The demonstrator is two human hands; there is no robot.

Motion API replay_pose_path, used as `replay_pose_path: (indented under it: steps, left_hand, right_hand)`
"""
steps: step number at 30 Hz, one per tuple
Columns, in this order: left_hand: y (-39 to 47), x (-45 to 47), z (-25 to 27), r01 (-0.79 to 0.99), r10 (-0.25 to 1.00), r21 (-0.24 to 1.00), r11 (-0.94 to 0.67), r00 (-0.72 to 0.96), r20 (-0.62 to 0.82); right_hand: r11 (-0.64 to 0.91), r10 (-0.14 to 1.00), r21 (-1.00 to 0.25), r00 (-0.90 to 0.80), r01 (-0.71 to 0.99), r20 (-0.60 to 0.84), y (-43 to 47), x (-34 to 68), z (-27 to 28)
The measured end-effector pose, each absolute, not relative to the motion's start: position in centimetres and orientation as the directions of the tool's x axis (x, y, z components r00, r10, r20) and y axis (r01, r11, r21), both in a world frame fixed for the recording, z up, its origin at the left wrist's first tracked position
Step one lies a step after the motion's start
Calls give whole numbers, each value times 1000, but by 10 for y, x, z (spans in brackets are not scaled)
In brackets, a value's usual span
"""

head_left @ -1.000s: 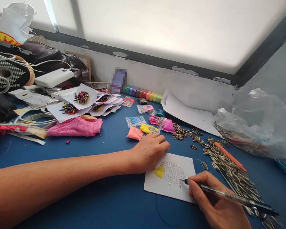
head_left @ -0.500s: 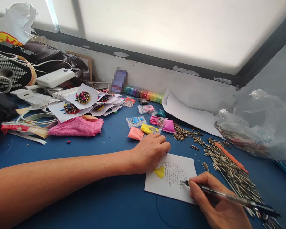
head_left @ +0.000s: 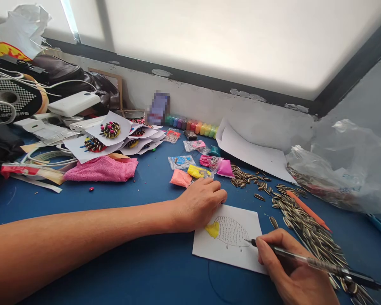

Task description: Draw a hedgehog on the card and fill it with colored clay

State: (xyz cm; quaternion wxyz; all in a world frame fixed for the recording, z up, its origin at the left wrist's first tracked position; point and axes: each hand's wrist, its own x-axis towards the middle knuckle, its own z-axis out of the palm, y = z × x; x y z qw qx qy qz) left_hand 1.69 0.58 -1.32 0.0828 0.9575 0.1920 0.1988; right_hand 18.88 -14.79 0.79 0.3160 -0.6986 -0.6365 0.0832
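Observation:
A white sheet of paper (head_left: 206, 250) lies on the blue table, bearing a line drawing of a rounded body (head_left: 233, 231) filled with small marks, with two short legs. A yellow patch (head_left: 212, 229) covers the drawing's left end. My left hand (head_left: 200, 205) is curled over the paper's upper left corner and holds it down; its fingertips are partly hidden. My right hand (head_left: 292, 267) grips a black pen (head_left: 314, 262), its tip at the drawing's right edge. Just beyond my left hand are small bags of yellow clay (head_left: 198, 171) and orange clay (head_left: 180, 178).
Striped sunflower seeds (head_left: 317, 233) spread to the right, with an orange stick (head_left: 307, 210) on them. A clear plastic bag (head_left: 343, 178) sits behind. At left are a pink towel (head_left: 101, 169) and papers with seed-covered shapes (head_left: 111, 131). White sheets (head_left: 254, 148) lean by the wall.
My right hand and the pen have shifted slightly right, moving the tip from the lower right of the drawing to its right edge. My left hand stays in place.

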Motion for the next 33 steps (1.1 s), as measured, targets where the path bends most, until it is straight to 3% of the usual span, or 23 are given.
replay_pose_path:
  steps: [8, 17, 33]
  left_hand:
    - [6, 17, -13, 334, 398, 231, -914, 846, 353]
    - [5, 17, -10, 351, 414, 237, -906, 853, 319]
    - [5, 17, -9, 340, 409, 249, -907, 852, 327]
  right_hand:
    - [-37, 938, -629, 244, 777, 246, -151, 180, 6]
    - [-43, 939, -617, 243, 785, 244, -152, 178, 6]
    - [6, 924, -482, 179, 876, 338, -149, 189, 11]
